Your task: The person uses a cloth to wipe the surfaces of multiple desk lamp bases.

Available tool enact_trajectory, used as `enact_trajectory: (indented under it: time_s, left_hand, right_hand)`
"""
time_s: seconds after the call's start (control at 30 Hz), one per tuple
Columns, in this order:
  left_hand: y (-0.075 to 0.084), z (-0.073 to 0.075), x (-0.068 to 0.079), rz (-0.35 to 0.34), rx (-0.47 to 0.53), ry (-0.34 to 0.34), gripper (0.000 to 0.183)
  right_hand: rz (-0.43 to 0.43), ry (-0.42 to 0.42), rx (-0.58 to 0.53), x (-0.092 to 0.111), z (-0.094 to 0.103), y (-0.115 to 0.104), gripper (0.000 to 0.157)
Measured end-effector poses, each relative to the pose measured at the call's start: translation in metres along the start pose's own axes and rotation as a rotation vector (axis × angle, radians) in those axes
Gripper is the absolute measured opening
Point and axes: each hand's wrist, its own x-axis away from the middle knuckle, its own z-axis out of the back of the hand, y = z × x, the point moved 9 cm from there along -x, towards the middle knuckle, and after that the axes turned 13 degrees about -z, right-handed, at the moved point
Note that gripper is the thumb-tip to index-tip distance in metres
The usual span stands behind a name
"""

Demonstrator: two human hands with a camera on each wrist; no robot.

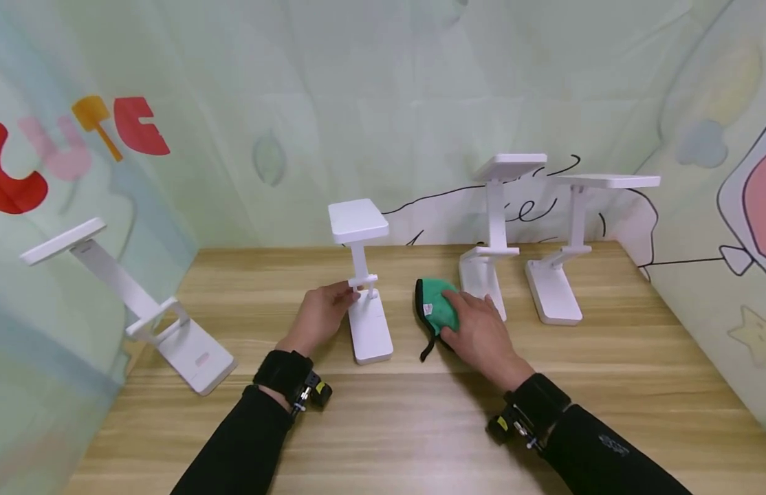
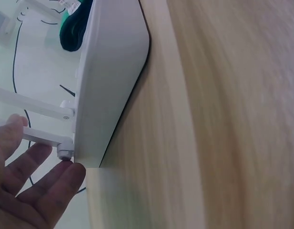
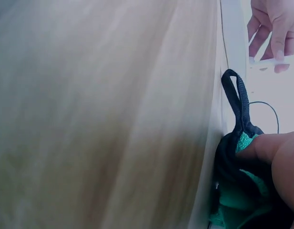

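Note:
A white desk lamp [image 1: 370, 326] stands upright on the wooden table, left of centre. My left hand [image 1: 324, 311] grips its lower arm beside the hinge. In the left wrist view, the thumb lies over the arm [image 2: 42, 136] of the lamp and the fingers are curled under it. To the lamp's right, a folded green cloth [image 1: 436, 297] with black trim and a black loop lies on the table. My right hand [image 1: 482, 333] holds this cloth, fingers over its top and thumb at its near side. In the right wrist view, the thumb presses into the cloth [image 3: 232, 205].
A third-row of white lamps rings the hands: one lamp [image 1: 197, 357] at the far left, another [image 1: 497, 220] just behind the right hand, and one more [image 1: 553, 292] to its right. A printed curtain [image 1: 333, 103] hangs behind the table's back edge.

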Motion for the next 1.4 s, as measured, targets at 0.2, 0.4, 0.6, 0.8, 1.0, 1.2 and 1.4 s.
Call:
enact_trajectory:
  time_s: [0.2, 0.4, 0.6, 0.8, 1.0, 1.2, 1.4]
  left_hand:
    - [0.006, -0.010, 0.003, -0.009, -0.011, -0.037, 0.027]
    - [0.001, -0.016, 0.008, -0.007, -0.031, -0.059, 0.027]
    - [-0.011, -0.027, 0.011, 0.073, -0.014, -0.127, 0.031]
    - [-0.008, -0.035, 0.003, 0.056, 0.000, -0.181, 0.029]
    - [-0.010, -0.037, -0.003, 0.077, 0.018, -0.192, 0.024]
    - [-0.016, -0.039, -0.007, 0.127, 0.055, -0.189, 0.026]
    - [-0.015, -0.031, -0.014, 0.058, 0.015, -0.152, 0.025]
  right_hand:
    - [0.036, 0.019, -0.002, 0.007, 0.001, -0.004, 0.064]
    - [0.022, -0.007, -0.026, 0.013, -0.004, -0.003, 0.064]
    - [-0.003, -0.042, -0.062, 0.017, -0.007, 0.000, 0.064]
    - [-0.016, -0.062, -0.157, 0.015, 0.005, -0.005, 0.063]
    - [0.088, -0.124, -0.218, 0.011, 0.011, -0.037, 0.056]
    - [0.180, -0.183, -0.144, -0.001, 0.003, -0.070, 0.051]
    - [0.122, -0.300, -0.041, -0.014, -0.024, -0.086, 0.056]
